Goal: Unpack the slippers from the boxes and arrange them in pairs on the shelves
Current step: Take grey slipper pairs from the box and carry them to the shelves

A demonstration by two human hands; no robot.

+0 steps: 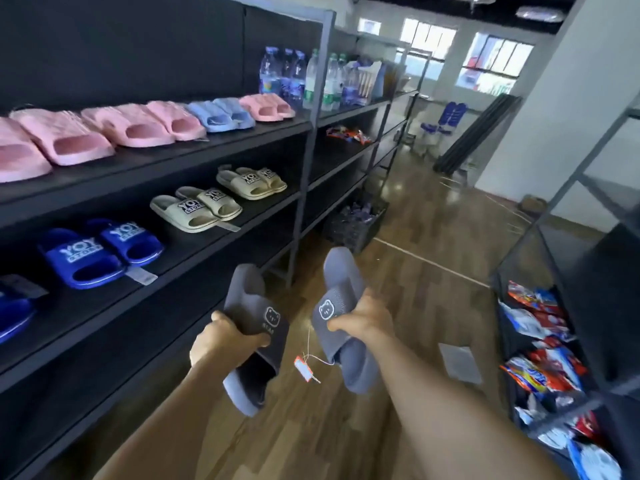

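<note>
My left hand (225, 337) grips a grey slipper (254, 327) with a bear logo on its strap, held in the air beside the black shelving (173, 247). A second matching grey slipper (346, 313) is in my right hand (363, 317); a red tag (303, 368) dangles from it on a thin string. On the top shelf lie pink slippers (86, 136) and one light blue pair (221, 114). The shelf below holds two beige pairs (197, 209) and blue pairs (100, 252). No boxes are in view.
Water bottles (294, 76) stand at the top shelf's far end. A dark crate (353, 225) sits on the wooden floor by the second rack. Snack packets (543, 362) fill a wire rack on the right. A grey sheet (459, 362) lies on the floor.
</note>
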